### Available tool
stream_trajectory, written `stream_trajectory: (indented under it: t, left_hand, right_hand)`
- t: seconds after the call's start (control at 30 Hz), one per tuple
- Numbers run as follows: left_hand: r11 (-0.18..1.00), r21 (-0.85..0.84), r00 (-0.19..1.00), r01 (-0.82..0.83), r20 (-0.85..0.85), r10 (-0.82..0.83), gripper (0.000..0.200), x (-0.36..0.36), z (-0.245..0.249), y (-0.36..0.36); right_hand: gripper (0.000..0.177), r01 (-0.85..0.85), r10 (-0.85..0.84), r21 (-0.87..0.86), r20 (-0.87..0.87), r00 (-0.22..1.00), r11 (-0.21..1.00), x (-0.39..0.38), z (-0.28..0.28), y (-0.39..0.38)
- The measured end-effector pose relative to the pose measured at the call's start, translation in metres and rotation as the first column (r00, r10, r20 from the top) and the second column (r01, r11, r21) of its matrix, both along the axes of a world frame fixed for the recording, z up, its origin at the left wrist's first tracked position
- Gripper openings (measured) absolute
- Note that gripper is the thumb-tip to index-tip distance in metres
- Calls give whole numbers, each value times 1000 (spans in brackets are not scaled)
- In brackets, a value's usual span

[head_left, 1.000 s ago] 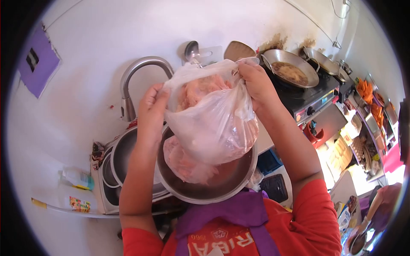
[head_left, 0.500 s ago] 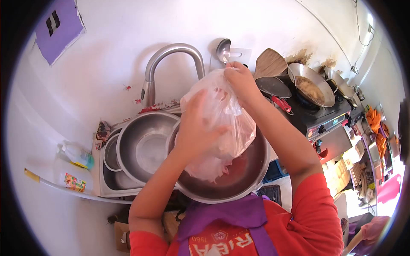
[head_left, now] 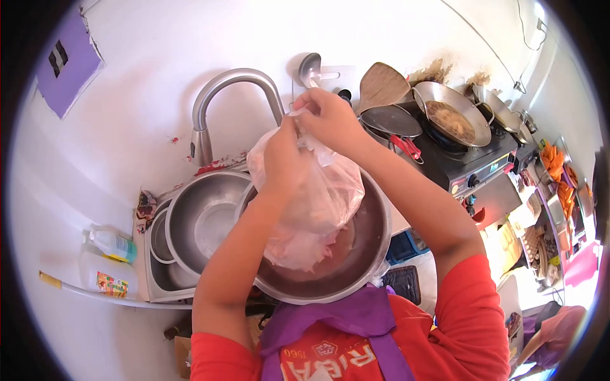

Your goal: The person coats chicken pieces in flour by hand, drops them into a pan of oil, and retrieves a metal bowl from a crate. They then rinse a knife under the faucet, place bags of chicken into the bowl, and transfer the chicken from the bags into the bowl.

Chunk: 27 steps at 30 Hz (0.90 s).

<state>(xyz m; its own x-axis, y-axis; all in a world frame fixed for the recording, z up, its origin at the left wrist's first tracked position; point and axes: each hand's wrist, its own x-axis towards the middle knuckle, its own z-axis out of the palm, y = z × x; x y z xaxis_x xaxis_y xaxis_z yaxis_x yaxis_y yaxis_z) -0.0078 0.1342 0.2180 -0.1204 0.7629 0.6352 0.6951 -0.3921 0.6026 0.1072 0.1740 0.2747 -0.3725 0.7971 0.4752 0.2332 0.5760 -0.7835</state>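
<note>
Both hands grip the bag (head_left: 321, 203) at its top: the left hand (head_left: 283, 155) has its fingers closed round the neck, and the right hand (head_left: 327, 120) pinches it just above. The bag hangs below the fingers, sagging into the bowl (head_left: 376, 244).

The thin clear plastic bag (head_left: 324, 190) shows pale pink inside. The round steel bowl (head_left: 363, 244) gleams silver-grey. The short-sleeved shirt (head_left: 473, 305) is red, the cloth apron (head_left: 346, 314) purple. The plain white wall (head_left: 381, 32) carries a purple square patch (head_left: 67, 63).
</note>
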Motion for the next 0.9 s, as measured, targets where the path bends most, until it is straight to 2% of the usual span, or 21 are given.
stream_trajectory:
  t: [0.07, 0.17, 0.23, 0.3, 0.33, 0.37, 0.4, 0.43, 0.47, 0.53, 0.57, 0.63, 0.67, 0.7, 0.77, 0.83, 0.9]
  left_hand:
    - [998, -53, 1000, -16, -27, 15, 36, -4, 2, 5]
    - [987, -34, 939, 155, 315, -137, 30, -11, -9, 25]
    - [997, -53, 971, 51, 236, -37, 28, -7, 1, 19]
    - [995, -98, 995, 36, 100, -27, 34, -1, 15, 9]
    - [992, -123, 999, 4, 35, 1, 29, 6, 30, -4]
    - [999, -32, 998, 6, -58, -8, 26, 4, 25, -1]
    - [999, 29, 986, -22, -162, 27, 23, 3, 31, -8]
    - [998, 54, 974, -33, -224, 44, 24, 2, 28, -9]
    - [996, 77, 958, -36, -283, 56, 26, -1, 27, -11]
    - [994, 105, 989, -7, -148, 23, 28, -10, 27, -23]
    - [993, 119, 997, 25, -75, -17, 29, -12, 26, -27]
    - [963, 242, 980, 116, 128, -150, 31, -26, 18, -39]
    - [975, 213, 989, 61, 119, -88, 30, -36, 17, -54]
    - [983, 182, 994, 3, 106, -22, 30, -51, 14, -72]
    - [975, 119, 975, -189, -97, 201, 28, -88, -6, -94]
    - [959, -2, 958, -284, 30, 284, 27, -111, -38, -118]
    - [934, -74, 930, -348, 97, 354, 30, -122, -74, -138]
  right_hand:
    - [38, -4, 4, -61, -8, 1000, 998, 10, -4, -9]
    - [78, -52, 29, 332, 72, 997, 942, 31, -42, -19]
    - [96, -157, 108, 164, 273, 956, 974, 36, -55, -26]
    - [91, -93, 93, -13, 262, 961, 996, 21, -61, -22]
    - [76, -81, 72, 28, 243, 967, 996, 13, -67, -17]
    - [47, -6, 9, -29, 82, 997, 1000, 3, -78, -11]
    - [37, 48, -48, 11, -29, 998, 999, -3, -84, -6]
    - [33, -8, 11, 17, -174, 985, 1000, -8, -86, -6]
    - [31, -17, 22, 25, -220, 975, 1000, -13, -89, -4]
    - [28, -13, 25, 42, -304, 952, 999, -16, -100, 10]
    - [30, -154, 150, 9, -292, 945, 988, -10, -111, 29]
    - [32, -31, -18, -222, -218, 976, 975, -10, -93, 16]
    - [33, 42, -104, -330, -171, 980, 943, -13, -86, 11]
    - [36, 24, -72, -235, -199, 977, 972, -14, -88, 16]
    - [36, 106, -160, -302, -158, 974, 947, -15, -87, 15]
    - [39, 145, -199, -407, -94, 976, 902, -16, -78, 10]
    - [43, 134, -214, -461, -126, 969, 877, -15, -84, 16]
